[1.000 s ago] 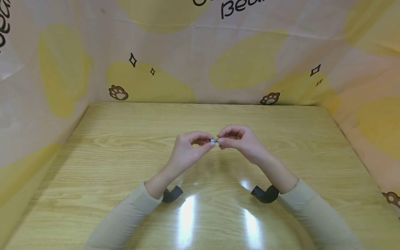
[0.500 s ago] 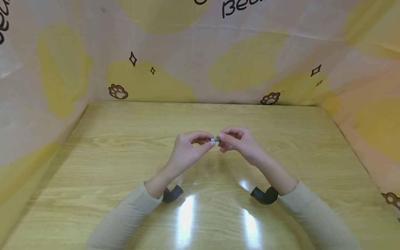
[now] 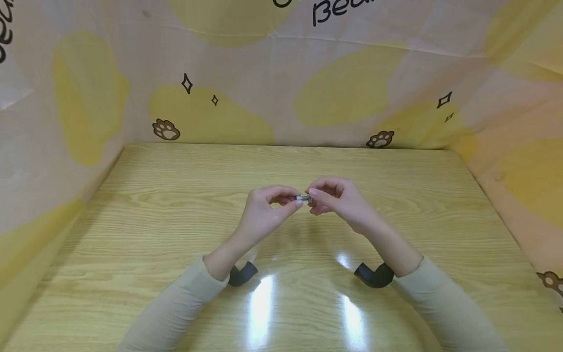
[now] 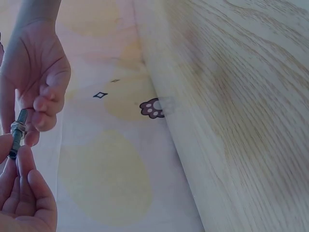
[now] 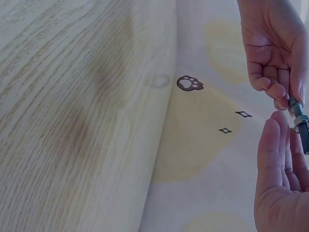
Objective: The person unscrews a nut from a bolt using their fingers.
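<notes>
A metal bolt [image 4: 16, 143] spans the space between both hands, above the table. My left hand [image 3: 269, 208] pinches its head end between thumb and fingertips. A nut [image 4: 18, 126] sits partway along the thread, and the bare threaded end [image 5: 304, 137] sticks out beyond it. My right hand [image 3: 340, 200] has its thumb and curled fingertips around the nut from the other side. In the right wrist view the right fingers [image 5: 271, 140] lie beside the nut, with the thumb out of frame.
Below the hands is a wood-grain table [image 3: 176, 234]. Patterned cloth [image 3: 343, 83] rises behind it and along both sides. Black curved pieces, one [image 3: 374, 275] at the right wrist and one [image 3: 243, 274] at the left, show beside the sleeves.
The right thumb has shifted up and back at the bolt's end, and the nut shows more beside it now. My left hand holds the bolt in nearly the same place.
</notes>
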A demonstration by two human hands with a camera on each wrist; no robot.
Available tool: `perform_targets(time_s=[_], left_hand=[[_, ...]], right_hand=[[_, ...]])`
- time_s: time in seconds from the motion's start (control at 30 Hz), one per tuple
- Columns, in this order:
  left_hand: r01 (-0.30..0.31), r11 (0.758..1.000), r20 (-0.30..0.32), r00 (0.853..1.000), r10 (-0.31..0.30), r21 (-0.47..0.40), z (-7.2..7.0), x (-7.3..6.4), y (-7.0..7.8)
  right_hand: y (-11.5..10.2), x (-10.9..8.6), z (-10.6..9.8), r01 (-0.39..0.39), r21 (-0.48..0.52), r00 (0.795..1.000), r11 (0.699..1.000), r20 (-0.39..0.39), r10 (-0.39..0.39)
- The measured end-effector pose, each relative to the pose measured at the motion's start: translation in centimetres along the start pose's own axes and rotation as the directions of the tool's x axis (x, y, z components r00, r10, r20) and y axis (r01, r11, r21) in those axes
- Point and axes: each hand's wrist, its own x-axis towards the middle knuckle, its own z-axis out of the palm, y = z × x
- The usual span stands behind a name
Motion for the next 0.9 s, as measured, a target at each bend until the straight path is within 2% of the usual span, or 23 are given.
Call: perform_targets(time_s=[0.13,0.47,0.73,0.9], left_hand=[[-0.003,1.0,-0.002,1.0,0.003,0.001,0.05,-0.11,-0.01],[0.002,1.0,-0.005,1.0,-0.002,-0.002,-0.02,-0.11,-0.04],[0.009,1.0,-0.004,1.0,-0.009,-0.002,-0.1,-0.1,0.06],[0.012,1.0,-0.004,1.0,-0.012,0.0,-0.12,-0.15,0.09]], right_hand=[[0.06,0.12,0.07,-0.029,0.025,1.0,0.999,-0.008,0.029],[0.01,0.07,-0.3,0.022,0.063,1.0,0.998,0.002,-0.022],[0.19,0.38,-0.16,-0.028,0.1,1.0,0.995,-0.002,0.028],[0.27,0.24,-0.22,0.017,0.116,1.0,0.993,0.005,-0.017]])
